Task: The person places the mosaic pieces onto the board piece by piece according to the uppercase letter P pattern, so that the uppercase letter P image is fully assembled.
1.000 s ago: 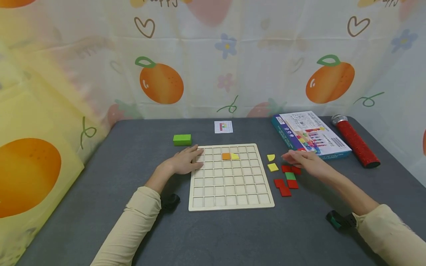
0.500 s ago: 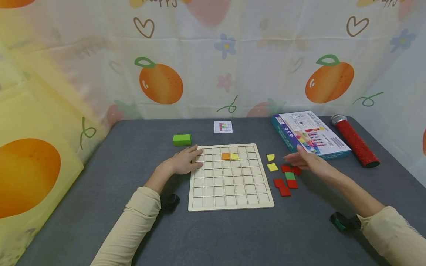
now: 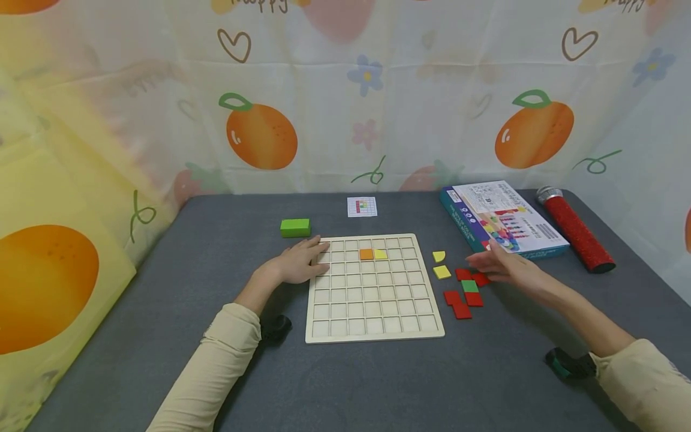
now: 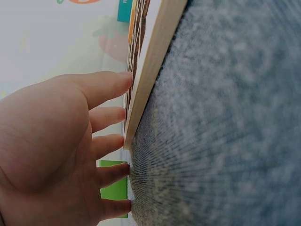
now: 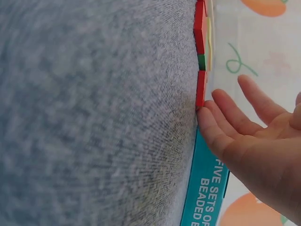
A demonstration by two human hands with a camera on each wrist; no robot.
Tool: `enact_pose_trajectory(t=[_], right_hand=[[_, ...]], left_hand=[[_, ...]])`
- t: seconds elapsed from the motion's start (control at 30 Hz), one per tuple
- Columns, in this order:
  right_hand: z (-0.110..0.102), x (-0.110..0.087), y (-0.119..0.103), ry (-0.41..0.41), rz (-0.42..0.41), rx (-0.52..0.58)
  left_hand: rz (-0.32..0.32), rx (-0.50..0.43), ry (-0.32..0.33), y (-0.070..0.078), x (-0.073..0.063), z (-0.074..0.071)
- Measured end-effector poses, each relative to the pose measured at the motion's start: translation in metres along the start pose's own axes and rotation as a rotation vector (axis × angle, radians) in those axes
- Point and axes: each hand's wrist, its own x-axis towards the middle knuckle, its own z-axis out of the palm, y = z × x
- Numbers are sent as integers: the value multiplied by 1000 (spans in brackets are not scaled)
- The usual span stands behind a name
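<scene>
My left hand [image 3: 297, 262] lies with spread fingers at the upper left corner of the pale wooden grid board [image 3: 372, 312]. In the left wrist view, its thumb [image 4: 110, 84] reaches the board's edge. An orange tile [image 3: 366, 254] and a yellow tile [image 3: 380, 254] sit side by side in the grid. Right of the board, my right hand [image 3: 504, 267] hovers with loosely extended fingers, nothing visible in its grasp. Its fingertips are close to a red tile [image 3: 480, 279], partly hidden from the head camera. Several red tiles [image 3: 462, 311] and a green tile [image 3: 469, 286] lie below it.
Two loose yellow pieces, one rounded [image 3: 439, 256] and one square [image 3: 441, 272], lie beside the board. A game box [image 3: 486, 207] and a red microphone [image 3: 577, 231] are at the back right. Behind the board are a pattern card [image 3: 361, 207] and a green block [image 3: 295, 227].
My right hand has shifted right and slightly toward me, and its wrist has turned, uncovering more of the red tile. The left hand, board and tiles keep their places.
</scene>
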Motion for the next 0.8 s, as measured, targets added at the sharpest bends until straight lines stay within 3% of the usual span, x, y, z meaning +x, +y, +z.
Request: enact_pose_trajectory(t=[0.2,0.5,0.8], right_hand=[[-1,-2,4,2,2,-31],[-4,1,15,-31,-86,-163],[-4,4,7,-48,-39,-238]], left_hand=[[-5,5,3,1,0,0],[-9,9,3,1,0,1],[-3,-2,9,1,-1,-1]])
